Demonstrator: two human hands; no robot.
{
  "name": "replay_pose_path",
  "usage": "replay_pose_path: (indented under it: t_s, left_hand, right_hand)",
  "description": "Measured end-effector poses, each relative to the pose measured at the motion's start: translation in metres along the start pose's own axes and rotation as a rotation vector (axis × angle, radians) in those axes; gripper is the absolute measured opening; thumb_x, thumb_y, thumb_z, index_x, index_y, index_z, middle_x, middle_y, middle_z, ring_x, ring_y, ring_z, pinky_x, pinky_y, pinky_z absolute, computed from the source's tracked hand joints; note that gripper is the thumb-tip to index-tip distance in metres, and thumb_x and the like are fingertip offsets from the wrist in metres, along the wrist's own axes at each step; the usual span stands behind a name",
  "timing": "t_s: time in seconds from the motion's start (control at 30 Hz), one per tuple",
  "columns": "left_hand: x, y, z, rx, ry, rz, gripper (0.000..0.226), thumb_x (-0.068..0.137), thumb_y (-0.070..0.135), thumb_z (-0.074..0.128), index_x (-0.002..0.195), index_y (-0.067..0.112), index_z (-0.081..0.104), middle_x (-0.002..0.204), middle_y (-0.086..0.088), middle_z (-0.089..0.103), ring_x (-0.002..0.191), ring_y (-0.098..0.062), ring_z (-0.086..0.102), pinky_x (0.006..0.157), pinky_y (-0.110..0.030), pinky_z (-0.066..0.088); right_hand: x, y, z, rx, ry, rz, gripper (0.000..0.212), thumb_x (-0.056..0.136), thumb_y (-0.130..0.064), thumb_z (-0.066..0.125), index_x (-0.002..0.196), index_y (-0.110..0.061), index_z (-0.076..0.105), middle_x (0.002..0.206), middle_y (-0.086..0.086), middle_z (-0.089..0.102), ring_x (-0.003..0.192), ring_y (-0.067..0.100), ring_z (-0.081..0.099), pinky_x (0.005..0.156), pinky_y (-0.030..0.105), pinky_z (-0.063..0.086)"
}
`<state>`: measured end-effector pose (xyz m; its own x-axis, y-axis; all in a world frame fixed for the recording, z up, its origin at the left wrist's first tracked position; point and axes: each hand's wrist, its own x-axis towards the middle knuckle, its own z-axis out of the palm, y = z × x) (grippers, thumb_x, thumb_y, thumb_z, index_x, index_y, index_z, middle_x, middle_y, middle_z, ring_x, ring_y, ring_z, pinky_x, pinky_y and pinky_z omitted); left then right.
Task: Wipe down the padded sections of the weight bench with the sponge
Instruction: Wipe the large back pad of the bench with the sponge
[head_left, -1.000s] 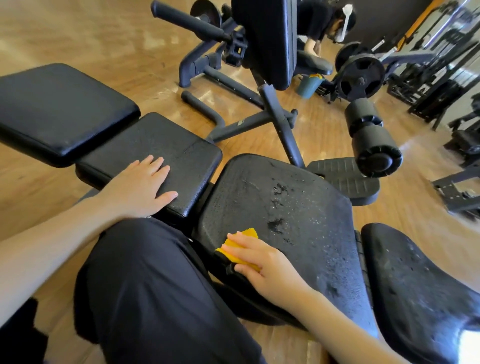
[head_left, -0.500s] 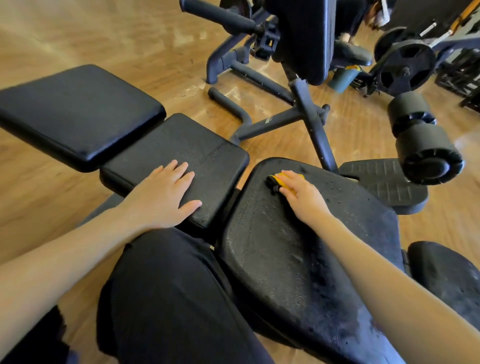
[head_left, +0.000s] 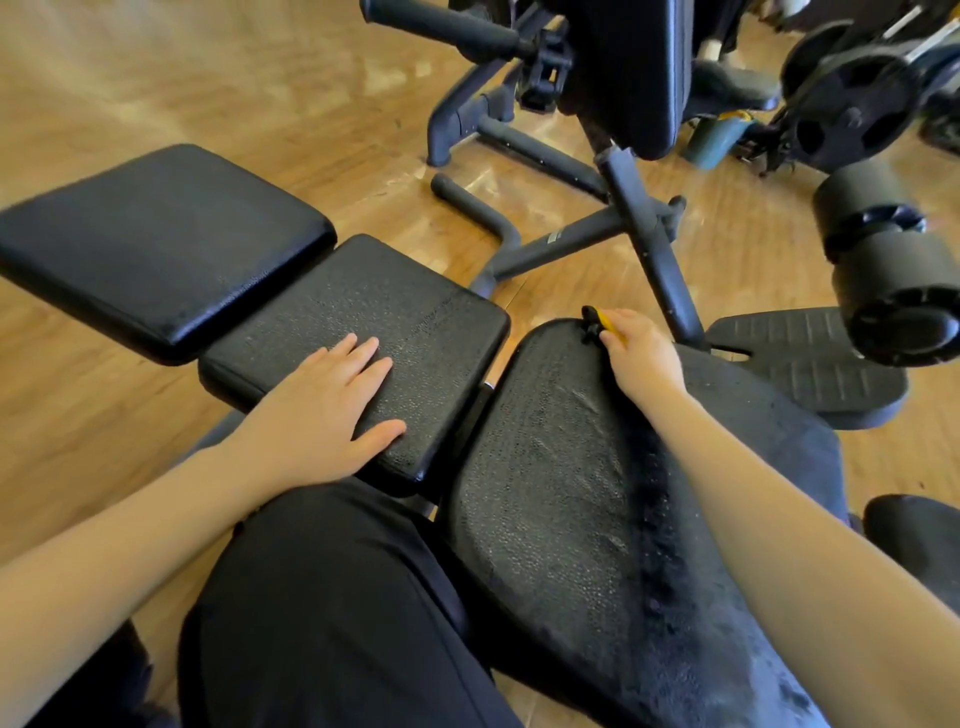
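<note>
My right hand (head_left: 641, 358) grips a yellow and black sponge (head_left: 597, 320) at the far edge of the large black bench pad (head_left: 561, 478), whose surface glistens wet. My left hand (head_left: 322, 410) lies flat, fingers spread, on the middle pad (head_left: 363, 306). A third smooth black pad (head_left: 156, 239) sits to the left of it. Most of the sponge is hidden under my fingers.
My black-trousered knee (head_left: 332, 597) is between my arms. A black foam roller (head_left: 893, 270) and ribbed footplate (head_left: 805, 358) stand to the right. Another machine's frame (head_left: 639, 218), an upright pad (head_left: 628, 67), weight plates (head_left: 857, 109) and wooden floor (head_left: 208, 78) lie beyond.
My right hand has slid the sponge from the near edge of the large pad up to its far edge. My left hand has stayed on the middle pad.
</note>
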<state>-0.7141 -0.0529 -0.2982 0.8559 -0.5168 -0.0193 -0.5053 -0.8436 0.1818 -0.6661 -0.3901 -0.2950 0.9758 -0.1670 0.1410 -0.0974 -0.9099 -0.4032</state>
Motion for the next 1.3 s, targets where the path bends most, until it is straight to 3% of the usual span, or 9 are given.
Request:
replay_pose_path:
  t_s: [0.13,0.23,0.3,0.4,0.57,0.73,0.97,1.13,1.3]
  left_hand:
    - [0.0,0.001,-0.001,-0.003,-0.01,0.002,0.099,0.069,0.069,0.006,0.144,0.007,0.028,0.154,-0.012,0.02,0.143,-0.029,0.013,0.115,-0.041,0.014]
    - [0.0,0.003,-0.002,-0.032,-0.022,-0.009,0.102,0.066,0.071,0.005,0.145,0.009,0.023,0.156,-0.01,0.014,0.144,-0.027,0.009,0.116,-0.039,0.011]
    - [0.001,0.008,-0.005,-0.103,-0.046,-0.022,0.09,0.078,0.072,0.019,0.147,0.014,0.019,0.157,-0.005,0.007,0.145,-0.022,0.003,0.116,-0.037,0.007]
    - [0.001,0.015,-0.007,-0.185,-0.042,-0.007,0.071,0.091,0.054,0.04,0.147,0.016,0.017,0.157,-0.001,0.006,0.145,-0.016,-0.001,0.116,-0.035,0.006]
    - [0.005,0.02,-0.012,-0.037,-0.162,0.014,0.07,0.093,0.05,0.038,0.148,0.015,0.012,0.158,-0.004,0.001,0.145,-0.021,-0.003,0.116,-0.037,0.004]
    - [-0.01,0.023,-0.01,0.079,-0.128,0.018,0.068,0.095,0.054,0.023,0.149,0.015,0.01,0.158,-0.004,0.003,0.145,-0.022,0.001,0.116,-0.039,0.008]
    - [0.007,0.066,-0.027,-0.003,-0.257,-0.03,0.07,0.095,0.052,0.029,0.146,0.007,0.015,0.155,-0.014,0.012,0.142,-0.03,0.012,0.113,-0.043,0.021]
    - [-0.013,0.115,-0.001,-0.05,-0.263,0.155,0.076,0.093,0.055,0.03,0.148,0.01,0.004,0.157,-0.008,-0.002,0.145,-0.025,-0.003,0.116,-0.039,0.008]
    - [-0.022,0.134,0.012,-0.036,-0.21,0.141,0.073,0.095,0.051,0.029,0.148,0.007,0.004,0.157,-0.013,-0.003,0.144,-0.027,-0.004,0.116,-0.038,0.008]
  right_hand:
    - [-0.029,-0.006,0.002,-0.03,-0.062,0.048,0.038,0.095,-0.019,0.044,0.133,-0.017,0.047,0.147,0.002,0.037,0.137,0.023,0.029,0.109,0.035,0.027]
    - [-0.069,-0.014,0.002,-0.032,-0.124,-0.017,0.039,0.095,-0.018,0.044,0.134,-0.02,0.045,0.148,0.001,0.035,0.139,0.018,0.026,0.111,0.035,0.024]
    - [-0.101,-0.022,-0.001,-0.025,-0.176,-0.049,0.039,0.095,-0.019,0.045,0.134,-0.024,0.045,0.148,-0.002,0.035,0.139,0.018,0.027,0.111,0.036,0.026]
    - [-0.149,-0.034,-0.01,0.009,-0.243,-0.089,0.04,0.095,-0.021,0.046,0.134,-0.028,0.044,0.148,-0.006,0.034,0.139,0.014,0.025,0.112,0.033,0.025]
    - [-0.198,-0.043,-0.023,-0.003,-0.304,-0.122,0.041,0.096,-0.025,0.043,0.136,-0.031,0.039,0.149,-0.012,0.029,0.14,0.009,0.021,0.112,0.025,0.02]
    - [-0.203,-0.047,-0.024,0.005,-0.28,-0.091,0.039,0.096,-0.025,0.044,0.134,-0.032,0.043,0.148,-0.013,0.031,0.14,0.008,0.022,0.112,0.027,0.023]
    - [-0.201,-0.051,-0.023,0.01,-0.26,-0.048,0.038,0.095,-0.023,0.046,0.132,-0.031,0.047,0.146,-0.011,0.036,0.139,0.01,0.025,0.112,0.032,0.028]
    - [-0.199,-0.052,-0.025,0.018,-0.291,-0.048,0.039,0.095,-0.025,0.045,0.133,-0.03,0.045,0.147,-0.01,0.034,0.139,0.009,0.024,0.113,0.03,0.024]
    - [-0.227,-0.052,-0.037,-0.006,-0.292,-0.064,0.04,0.095,-0.024,0.044,0.135,-0.029,0.043,0.149,-0.009,0.032,0.139,0.009,0.023,0.113,0.028,0.022]
